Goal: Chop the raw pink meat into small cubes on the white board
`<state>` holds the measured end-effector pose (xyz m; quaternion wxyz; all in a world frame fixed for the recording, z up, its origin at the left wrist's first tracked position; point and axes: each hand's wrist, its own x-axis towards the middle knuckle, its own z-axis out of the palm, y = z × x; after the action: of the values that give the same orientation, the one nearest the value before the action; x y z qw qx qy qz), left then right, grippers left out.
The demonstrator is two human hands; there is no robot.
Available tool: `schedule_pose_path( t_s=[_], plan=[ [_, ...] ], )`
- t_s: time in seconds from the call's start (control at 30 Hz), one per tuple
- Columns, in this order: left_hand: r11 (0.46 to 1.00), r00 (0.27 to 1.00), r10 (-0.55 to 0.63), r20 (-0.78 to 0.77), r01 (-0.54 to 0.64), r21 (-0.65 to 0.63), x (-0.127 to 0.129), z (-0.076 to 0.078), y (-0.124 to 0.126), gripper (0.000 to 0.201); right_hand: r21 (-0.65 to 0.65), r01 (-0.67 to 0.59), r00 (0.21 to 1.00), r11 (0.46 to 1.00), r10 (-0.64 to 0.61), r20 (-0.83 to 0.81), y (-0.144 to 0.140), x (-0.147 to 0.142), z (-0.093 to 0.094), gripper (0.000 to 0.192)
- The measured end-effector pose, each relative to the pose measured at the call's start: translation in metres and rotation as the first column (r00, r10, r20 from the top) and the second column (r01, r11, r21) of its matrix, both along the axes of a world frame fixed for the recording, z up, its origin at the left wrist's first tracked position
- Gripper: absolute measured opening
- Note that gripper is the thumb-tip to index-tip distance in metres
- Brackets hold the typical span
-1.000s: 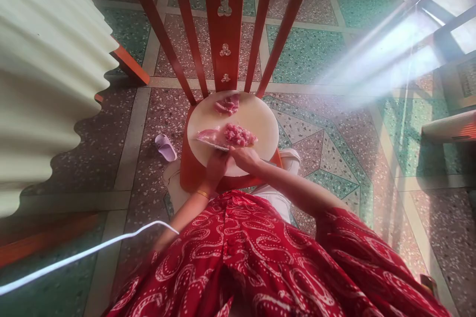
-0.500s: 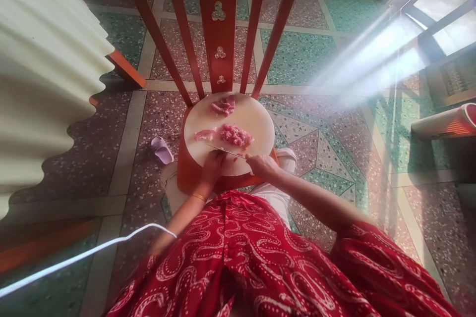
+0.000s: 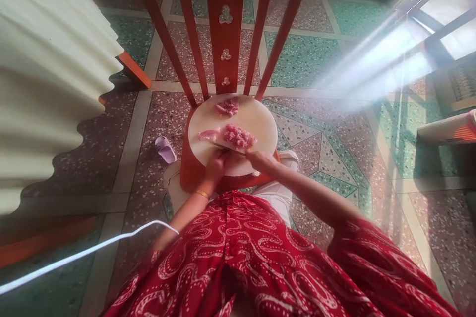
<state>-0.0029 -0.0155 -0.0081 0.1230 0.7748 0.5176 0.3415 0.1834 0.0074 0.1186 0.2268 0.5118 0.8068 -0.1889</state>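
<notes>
A: Head view, item one: round cutting board (image 3: 260, 124), pale, resting on the seat of an orange-red wooden chair (image 3: 225, 20). No containers in view; the board alone carries the food.

B: Contents of the board?

A: Chopped pink raw meat (image 3: 238, 135) heaped at the middle; one uncut strip of meat (image 3: 208, 134) just beside it to the left; a second meat piece (image 3: 228, 107) at the far edge, near the chair back.

B: Hands?

A: Right hand (image 3: 261, 160) closed around the knife (image 3: 224, 147) handle, blade lying low along the near side of the heap. Left hand (image 3: 217, 164), with a gold bangle (image 3: 203, 193) at the wrist, on the near part of the board with fingers curled, touching the blade area; whether it pinches anything, I cannot tell.

B: Risks?

A: By my judgement, left fingertips sit very close to the edge, so a slip could nick them. The board overhangs the seat and could shift under pressure.

B: Surroundings?

A: Terrazzo floor (image 3: 327, 54); lilac slipper (image 3: 165, 148) left of the chair; white cable (image 3: 85, 253); corrugated sheet (image 3: 48, 74).
</notes>
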Motion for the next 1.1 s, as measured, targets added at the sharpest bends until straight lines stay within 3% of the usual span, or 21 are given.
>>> schedule_pose_path(
  t_s=[0.07,0.17,0.37,0.67,0.77,0.93,1.1],
  plan=[
    [1.000,1.000,-0.005,0.017,0.004,0.005,0.000,0.002,-0.001,0.022,0.031,0.051,0.997,0.998,-0.053,0.052,-0.007,0.018,0.004,0.032],
    [0.999,0.999,0.046,0.028,-0.046,0.019,0.001,0.007,-0.005,0.022,0.052,0.058,0.998,0.997,-0.060,0.025,-0.015,0.022,0.010,0.030],
    [0.999,0.999,0.050,-0.012,-0.050,-0.002,0.000,0.007,-0.008,0.023,-0.023,0.025,1.000,0.999,-0.025,0.000,-0.020,-0.001,0.013,0.035],
    [0.999,0.999,0.034,-0.032,-0.034,0.000,-0.002,0.005,-0.003,0.026,0.003,-0.073,0.989,0.997,0.073,-0.128,0.014,-0.058,-0.005,0.035],
    [0.999,0.999,0.033,-0.011,-0.034,-0.014,-0.003,0.006,-0.005,0.025,0.002,-0.065,0.994,0.998,0.065,-0.084,0.008,-0.039,-0.004,0.037],
    [0.999,0.998,0.041,0.050,-0.040,-0.006,-0.004,0.008,-0.007,0.021,0.052,0.066,0.997,0.997,-0.068,0.036,-0.006,0.011,0.006,0.032],
    [0.995,0.994,0.098,0.054,-0.097,-0.016,-0.003,0.009,-0.011,0.022,0.005,0.002,1.000,1.000,-0.002,0.009,-0.020,0.005,0.010,0.029]
  ],
)
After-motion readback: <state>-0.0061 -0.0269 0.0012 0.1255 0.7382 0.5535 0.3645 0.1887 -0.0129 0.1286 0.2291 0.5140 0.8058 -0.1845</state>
